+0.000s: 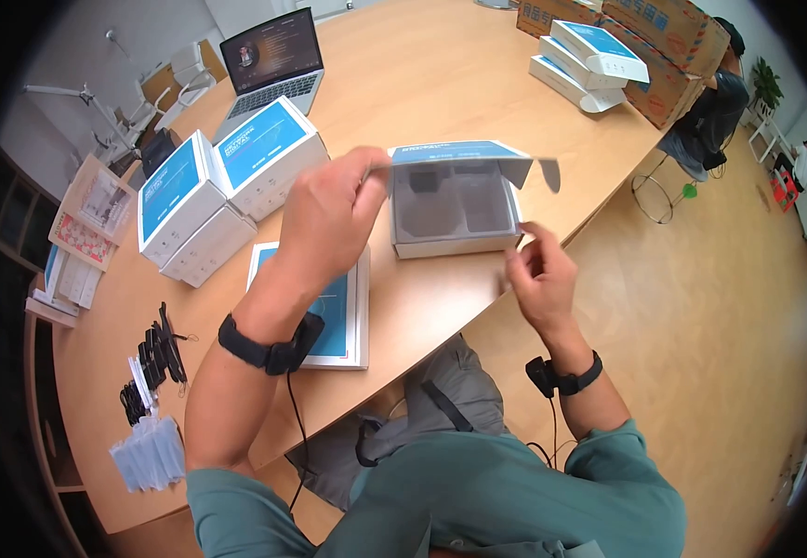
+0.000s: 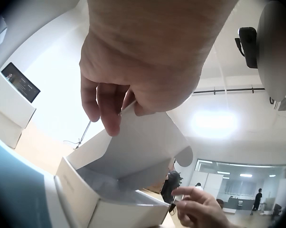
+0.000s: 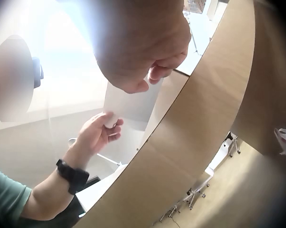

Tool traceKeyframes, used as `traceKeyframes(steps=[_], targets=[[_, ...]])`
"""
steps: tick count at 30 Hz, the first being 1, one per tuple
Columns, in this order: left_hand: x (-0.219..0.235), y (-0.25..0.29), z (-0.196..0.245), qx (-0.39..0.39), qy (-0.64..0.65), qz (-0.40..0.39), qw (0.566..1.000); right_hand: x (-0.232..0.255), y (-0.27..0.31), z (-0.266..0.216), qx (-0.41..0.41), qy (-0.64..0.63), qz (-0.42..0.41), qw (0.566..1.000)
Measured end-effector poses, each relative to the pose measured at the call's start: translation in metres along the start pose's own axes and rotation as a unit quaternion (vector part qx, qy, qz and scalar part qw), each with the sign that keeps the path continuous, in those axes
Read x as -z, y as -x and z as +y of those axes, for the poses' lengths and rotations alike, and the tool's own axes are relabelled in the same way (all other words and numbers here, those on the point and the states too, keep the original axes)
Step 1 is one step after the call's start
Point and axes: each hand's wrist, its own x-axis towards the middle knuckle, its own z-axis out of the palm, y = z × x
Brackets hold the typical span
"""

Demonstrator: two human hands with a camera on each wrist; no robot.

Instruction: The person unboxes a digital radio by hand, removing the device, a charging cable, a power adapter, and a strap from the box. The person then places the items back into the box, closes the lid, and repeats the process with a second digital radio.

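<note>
A white box (image 1: 459, 247) with its blue-topped lid (image 1: 464, 149) raised stands near the table edge. Inside it shows a grey moulded insert (image 1: 431, 200) with compartments. My left hand (image 1: 334, 209) pinches the lid at its left corner; the left wrist view has those fingers over the white inside of the lid (image 2: 143, 137). My right hand (image 1: 545, 274), fingers loosely curled, is at the box's right front corner, with nothing visible in its grasp. Partly hidden under my left forearm lies another blue-and-white box (image 1: 337, 321).
Stacked blue-and-white boxes (image 1: 201, 209) stand at left, before an open laptop (image 1: 273, 70). More boxes (image 1: 589, 60) and brown cartons (image 1: 668, 46) occupy the far right. Black cables (image 1: 157, 349) and clear plastic bags (image 1: 150, 454) lie at near left. The table edge (image 1: 403, 365) runs diagonally close to me.
</note>
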Motion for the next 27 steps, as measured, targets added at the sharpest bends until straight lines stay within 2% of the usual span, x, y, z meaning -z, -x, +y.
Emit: traceKeyframes(steps=[1, 2, 3, 5, 6, 9, 10, 11, 13, 15, 17, 19, 21, 23, 25, 27], targets=[[-0.003, 0.007, -0.004, -0.019, -0.032, -0.015, 0.999, 0.003, -0.002, 0.005, -0.012, -0.032, 0.065, 0.997], [-0.006, 0.014, -0.007, -0.02, -0.032, -0.019, 0.999, 0.006, -0.006, 0.01, 0.009, -0.027, 0.103, 0.994], [-0.009, 0.021, -0.009, -0.025, -0.057, -0.052, 0.997, 0.008, -0.01, 0.015, 0.006, -0.027, 0.106, 0.994], [-0.014, 0.031, -0.011, -0.031, -0.081, -0.086, 0.992, 0.01, -0.014, 0.02, -0.003, -0.073, 0.037, 0.997], [-0.016, 0.035, -0.01, -0.017, -0.1, -0.116, 0.988, 0.01, -0.013, 0.023, 0.005, -0.03, 0.016, 0.999], [-0.02, 0.037, -0.009, -0.005, -0.142, -0.17, 0.975, 0.008, -0.014, 0.031, 0.0, 0.025, -0.012, 1.0], [-0.021, 0.036, -0.007, -0.005, -0.164, -0.194, 0.967, 0.005, -0.015, 0.029, 0.023, 0.03, -0.013, 0.999], [-0.022, 0.033, -0.005, -0.005, -0.164, -0.193, 0.967, 0.004, -0.014, 0.026, 0.024, 0.03, -0.014, 0.999], [-0.022, 0.025, -0.003, 0.043, -0.182, -0.31, 0.932, 0.001, -0.011, 0.013, 0.001, 0.036, 0.011, 0.999], [-0.025, 0.025, -0.007, 0.024, -0.161, -0.307, 0.938, 0.003, -0.009, 0.01, -0.002, 0.015, -0.014, 1.0], [-0.026, 0.028, -0.013, 0.001, -0.139, -0.304, 0.942, 0.003, -0.007, 0.015, 0.111, 0.099, -0.016, 0.989], [-0.025, 0.029, -0.009, -0.018, -0.098, -0.236, 0.967, 0.002, -0.003, 0.015, 0.1, 0.057, 0.002, 0.993], [-0.019, 0.028, 0.0, -0.018, -0.065, -0.213, 0.975, 0.005, 0.0, 0.015, 0.08, 0.012, 0.018, 0.997], [-0.005, 0.027, 0.018, -0.008, -0.032, -0.189, 0.981, 0.012, -0.002, 0.007, 0.207, 0.061, 0.059, 0.975], [0.011, 0.022, 0.037, 0.009, -0.01, -0.191, 0.982, 0.021, -0.007, 0.002, 0.197, 0.055, 0.037, 0.978], [0.029, 0.02, 0.051, 0.016, -0.021, -0.207, 0.978, 0.029, -0.016, -0.011, 0.303, 0.014, 0.06, 0.951]])
